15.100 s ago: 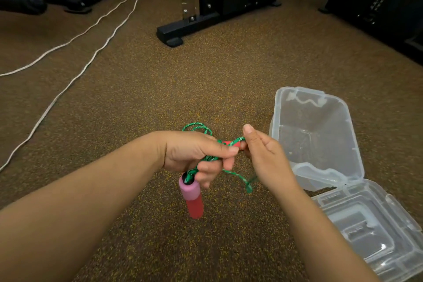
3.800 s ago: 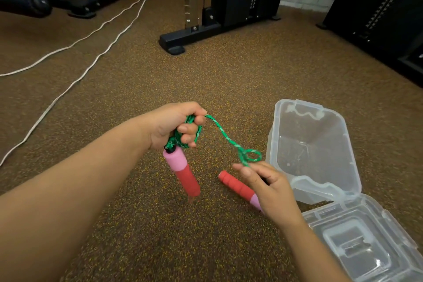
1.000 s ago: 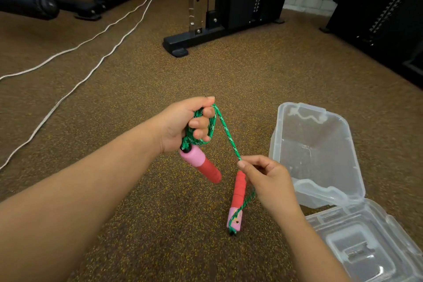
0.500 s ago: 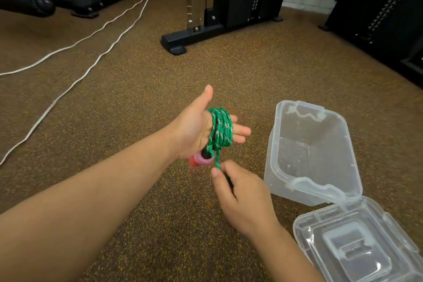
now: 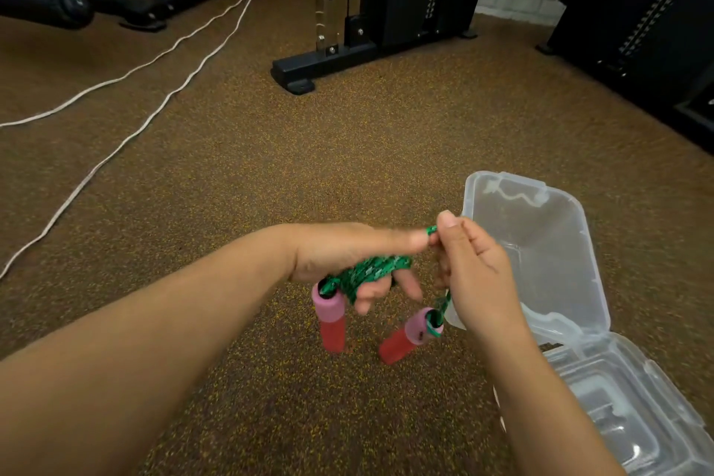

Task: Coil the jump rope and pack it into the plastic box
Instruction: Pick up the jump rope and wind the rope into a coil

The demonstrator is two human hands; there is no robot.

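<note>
The green braided jump rope (image 5: 369,271) was wound around the left hand (image 5: 347,257), its tail pinched by the right hand (image 5: 473,270); beside them, the clear plastic box (image 5: 579,263) was unfilled.

second handle (image 5: 405,336) lifted, rope (image 5: 367,272) now coiled

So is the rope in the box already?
No, the rope is wound around the left hand, and the box beside it holds nothing.
</note>
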